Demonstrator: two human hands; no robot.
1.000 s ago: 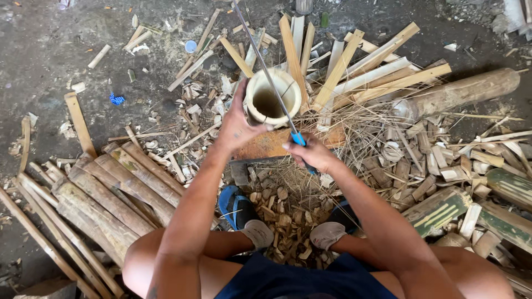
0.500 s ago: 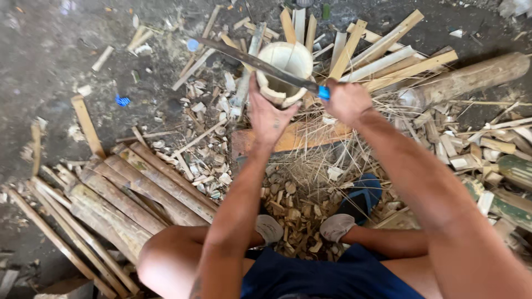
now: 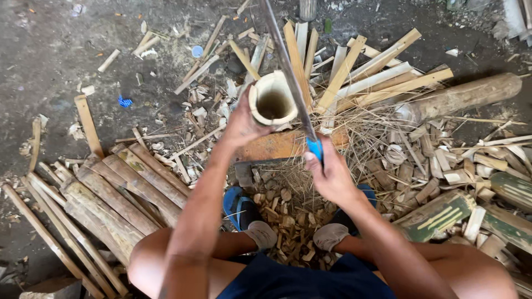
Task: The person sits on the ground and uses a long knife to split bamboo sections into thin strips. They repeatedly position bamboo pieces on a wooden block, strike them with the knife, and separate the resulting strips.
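We steady an upright bamboo section (image 3: 272, 101) for the long blade (image 3: 285, 66).
Our left hand (image 3: 242, 123) wraps its side on the wooden block (image 3: 277, 145); our right hand (image 3: 331, 176) clenches the blue handle (image 3: 315, 148). Stiff, hollow, light, likely tippy: hold low, clear of the rim.

1. This is a rough bamboo-splitting workplace on the ground, more an open yard than a fitted workshop.
2. The floor (image 3: 50, 61) is bare, dark packed earth strewn with chips and shavings.
3. Split bamboo slats (image 3: 111, 194) lie stacked at the left, with paler strips (image 3: 382, 77) fanned out beyond.
4. A whole bamboo pole (image 3: 465, 97) and green-skinned offcuts (image 3: 438, 216) lie at the right.
5. The person squats among the litter, working on a wooden block (image 3: 277, 145).
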